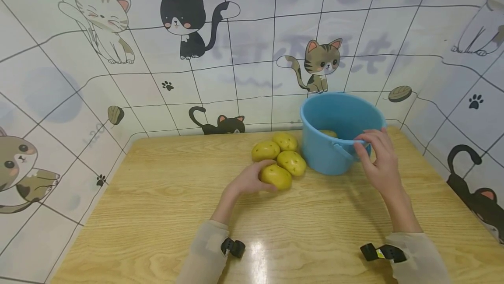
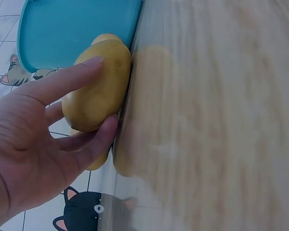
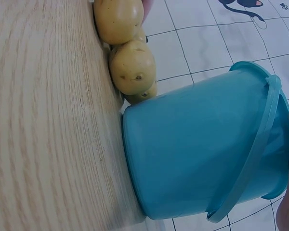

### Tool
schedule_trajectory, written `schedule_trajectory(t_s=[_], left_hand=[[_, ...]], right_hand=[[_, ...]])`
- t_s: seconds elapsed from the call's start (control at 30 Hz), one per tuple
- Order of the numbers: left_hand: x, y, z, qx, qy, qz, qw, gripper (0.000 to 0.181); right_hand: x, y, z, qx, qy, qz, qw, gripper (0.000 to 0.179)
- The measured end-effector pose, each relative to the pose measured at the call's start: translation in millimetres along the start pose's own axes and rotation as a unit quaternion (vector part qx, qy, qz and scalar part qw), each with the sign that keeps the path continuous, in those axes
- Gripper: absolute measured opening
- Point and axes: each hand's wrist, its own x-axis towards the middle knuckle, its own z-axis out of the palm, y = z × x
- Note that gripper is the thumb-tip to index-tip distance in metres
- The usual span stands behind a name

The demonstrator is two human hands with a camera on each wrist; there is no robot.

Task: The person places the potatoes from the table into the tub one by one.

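Note:
My left hand [image 1: 249,179] holds the nearest yellow potato [image 1: 277,177], thumb on the near side and fingers on the far side. In the left wrist view the thumb and fingertips touch this potato [image 2: 102,86] close to the tabletop. Three more potatoes [image 1: 291,163] lie just beyond, bunched against each other beside a blue bucket [image 1: 327,155]. Inside the bucket part of another potato [image 1: 328,133] shows; the rest is hidden by the wall. My right hand [image 1: 381,163] grips the bucket's near right rim, fingers over the edge and thumb outside.
The bucket's handle [image 3: 253,163] hangs down along its outside. A wooden table [image 1: 169,196] carries everything. Tiled-pattern walls with cartoon cats [image 1: 185,21] stand behind the table and at both sides. Black camera straps [image 1: 233,247] sit on both sleeves.

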Motion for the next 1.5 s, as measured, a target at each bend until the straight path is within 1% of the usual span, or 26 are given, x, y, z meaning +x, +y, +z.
schedule_trajectory(t_s=[0.2,0.43,0.57,0.73,0.9,1.03,1.2,1.33,1.5], left_hand=[[0.8,-2.0,2.0,-0.016,0.023,-0.016,0.9995,0.077],[-0.1,-2.7,2.3,-0.02,0.053,-0.019,0.9982,0.076],[-2.1,-1.4,0.8,-0.03,0.068,-0.022,0.997,0.08],[-4.3,-0.5,-1.3,-0.041,0.085,-0.018,0.9954,0.084],[-5.8,-0.3,-1.8,-0.057,0.095,-0.006,0.9939,0.083],[-6.4,2.4,-2.5,-0.077,0.119,0.014,0.9898,0.079],[-3.8,7.8,-4.6,-0.08,0.161,0.035,0.9831,0.075],[-2.6,13.4,-6.7,-0.086,0.18,0.035,0.9792,0.074],[-3.2,19.9,-8.2,-0.097,0.2,0.026,0.9746,0.078]], right_hand=[[0.2,1,0,-0.003,0.001,-0.005,1.0,0.025],[-1.5,5,-1,0.0,-0.002,-0.004,1.0,0.029],[-2.3,6,-1,-0.004,-0.006,-0.002,1.0,0.028],[-2.8,7,-1,-0.002,-0.002,-0.002,1.0,0.03],[-2.2,7,-1,-0.003,0.001,-0.009,1.0,0.032],[-1.5,7,0,-0.004,0.002,-0.011,0.9999,0.027],[-1.4,6,0,-0.003,0.003,-0.009,0.9999,0.026],[-1.9,6,0,-0.002,0.004,-0.007,1.0,0.028],[-1.8,5,1,0.001,0.004,-0.007,1.0,0.028]])
